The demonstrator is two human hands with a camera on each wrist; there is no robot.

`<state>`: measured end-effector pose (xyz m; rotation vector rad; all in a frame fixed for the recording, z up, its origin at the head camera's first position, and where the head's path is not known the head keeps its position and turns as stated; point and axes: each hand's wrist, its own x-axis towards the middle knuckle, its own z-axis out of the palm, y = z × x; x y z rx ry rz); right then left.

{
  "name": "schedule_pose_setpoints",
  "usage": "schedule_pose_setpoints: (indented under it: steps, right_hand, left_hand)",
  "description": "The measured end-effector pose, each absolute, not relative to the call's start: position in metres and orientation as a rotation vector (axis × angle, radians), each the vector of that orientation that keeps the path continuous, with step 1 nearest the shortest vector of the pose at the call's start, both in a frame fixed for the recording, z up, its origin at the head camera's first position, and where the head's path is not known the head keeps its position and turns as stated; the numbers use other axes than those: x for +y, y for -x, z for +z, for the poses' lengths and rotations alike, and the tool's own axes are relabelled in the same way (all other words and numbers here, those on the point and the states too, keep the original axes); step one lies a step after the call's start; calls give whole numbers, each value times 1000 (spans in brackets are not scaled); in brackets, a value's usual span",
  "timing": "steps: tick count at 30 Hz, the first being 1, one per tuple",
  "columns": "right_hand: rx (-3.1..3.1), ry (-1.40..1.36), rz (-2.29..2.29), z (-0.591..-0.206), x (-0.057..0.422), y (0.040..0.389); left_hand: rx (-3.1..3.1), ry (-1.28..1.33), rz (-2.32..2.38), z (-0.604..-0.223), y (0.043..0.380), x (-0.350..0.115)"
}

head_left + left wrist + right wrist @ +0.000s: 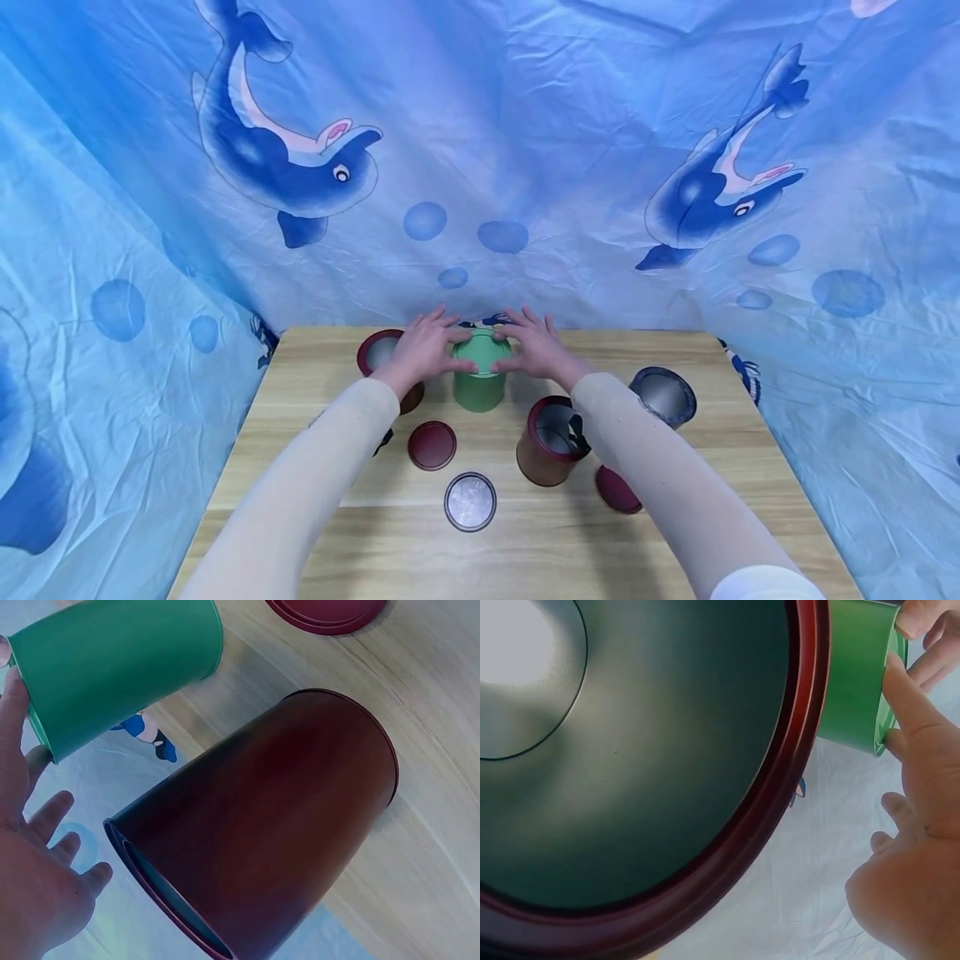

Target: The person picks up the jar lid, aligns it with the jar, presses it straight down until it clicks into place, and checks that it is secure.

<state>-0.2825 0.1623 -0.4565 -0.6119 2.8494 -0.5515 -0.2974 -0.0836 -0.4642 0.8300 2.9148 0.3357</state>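
Observation:
A green canister (479,392) stands upright near the table's back edge with a green lid (480,350) on top. My left hand (423,346) touches the lid's left side, its thumb and fingers extended and spread. From the right, my right hand (542,350) touches the same rim with extended thumb and index finger; its other fingers stand away from the canister in the right wrist view. Beside my left hand is an uncovered maroon canister (262,817), partly hidden by that hand in the head view. Another uncovered maroon canister (543,458) stands near my right forearm.
A dark-rimmed uncovered canister (663,396) stands right of my right forearm. On the wooden table (555,550) lie a maroon lid (432,446), a silver-grey lid (470,502) and a second maroon lid (618,490), partly under my sleeve. A blue dolphin-print curtain (465,150) hangs behind.

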Motion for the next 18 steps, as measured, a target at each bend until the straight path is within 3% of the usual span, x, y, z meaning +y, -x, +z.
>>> schedule_pose_setpoints:
  steps: [11,18]
  right_hand:
    - [2911,728,-443,-447,165,281]
    - [2892,784,-430,-428,152,267]
  left_hand:
    - [2950,-913,286,-449,296,-98]
    - [2984,-1011,305,-431,278,-121]
